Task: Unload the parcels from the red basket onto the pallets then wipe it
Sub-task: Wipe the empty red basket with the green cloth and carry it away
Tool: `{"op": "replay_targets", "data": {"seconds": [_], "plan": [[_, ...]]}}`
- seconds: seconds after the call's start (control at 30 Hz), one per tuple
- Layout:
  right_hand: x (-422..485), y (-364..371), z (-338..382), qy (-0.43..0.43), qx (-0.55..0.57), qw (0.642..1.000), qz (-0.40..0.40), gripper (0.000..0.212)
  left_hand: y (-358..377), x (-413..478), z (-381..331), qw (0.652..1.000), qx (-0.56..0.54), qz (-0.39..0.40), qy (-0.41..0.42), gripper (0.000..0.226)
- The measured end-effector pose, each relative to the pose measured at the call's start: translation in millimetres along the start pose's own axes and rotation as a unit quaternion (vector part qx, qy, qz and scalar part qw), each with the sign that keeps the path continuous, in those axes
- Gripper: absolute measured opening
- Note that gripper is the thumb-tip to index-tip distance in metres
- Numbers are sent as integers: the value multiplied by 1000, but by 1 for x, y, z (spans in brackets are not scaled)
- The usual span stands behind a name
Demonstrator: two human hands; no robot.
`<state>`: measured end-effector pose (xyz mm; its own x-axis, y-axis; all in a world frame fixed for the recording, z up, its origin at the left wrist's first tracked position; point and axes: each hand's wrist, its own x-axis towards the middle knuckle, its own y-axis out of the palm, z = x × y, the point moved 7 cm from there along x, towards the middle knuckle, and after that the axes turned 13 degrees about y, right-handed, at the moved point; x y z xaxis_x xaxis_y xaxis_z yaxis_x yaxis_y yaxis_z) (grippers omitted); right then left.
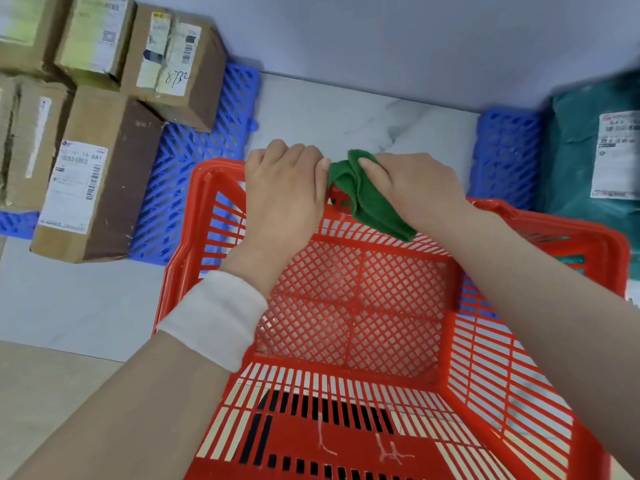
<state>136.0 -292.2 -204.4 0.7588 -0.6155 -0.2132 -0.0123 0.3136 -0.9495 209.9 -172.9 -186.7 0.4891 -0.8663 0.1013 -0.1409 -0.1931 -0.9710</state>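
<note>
The red basket [519,375] stands on the floor below me with nothing inside it. My left hand [284,192] grips its far rim, fingers curled over the edge. My right hand [412,188] holds a green cloth [367,199] bunched against that same far rim, right beside my left hand; part of the cloth hangs down the inner wall. Several brown cardboard parcels [86,174] sit on the blue pallet [197,161] at the left. A teal bagged parcel [581,161] lies on a second blue pallet [505,157] at the right.
Pale marble-patterned floor [363,112] lies between the two pallets, and a grey wall [381,39] runs behind them. A white wristband [214,317] sits on my left forearm. More light floor shows at the lower left, beside the basket.
</note>
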Motion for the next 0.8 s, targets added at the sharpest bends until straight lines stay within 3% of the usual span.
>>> {"op": "replay_targets", "data": {"seconds": [0.17, 0.37, 0.5, 0.57, 0.7, 0.8], "plan": [[20, 6, 1, 14, 64, 984, 166, 45, 0, 0, -1, 1000, 12, 8, 15, 45], [-2, -61, -46, 15, 237, 963, 124, 38, 1, 0, 0, 1000, 0, -1, 11, 45], [-36, -37, -52, -68, 7, 986, 153, 38, 1, 1, 0, 1000, 1, 3, 10, 48], [-39, -26, -52, -54, -82, 993, 63, 49, 1, 0, 0, 1000, 4, 0, 7, 48], [-40, -25, -37, -85, -103, 986, -102, 43, 2, 0, 0, 1000, 11, -4, 4, 48], [-25, -25, -37, 24, -98, 986, -129, 53, 3, 1, 0, 1000, 14, -1, -1, 49]]}}
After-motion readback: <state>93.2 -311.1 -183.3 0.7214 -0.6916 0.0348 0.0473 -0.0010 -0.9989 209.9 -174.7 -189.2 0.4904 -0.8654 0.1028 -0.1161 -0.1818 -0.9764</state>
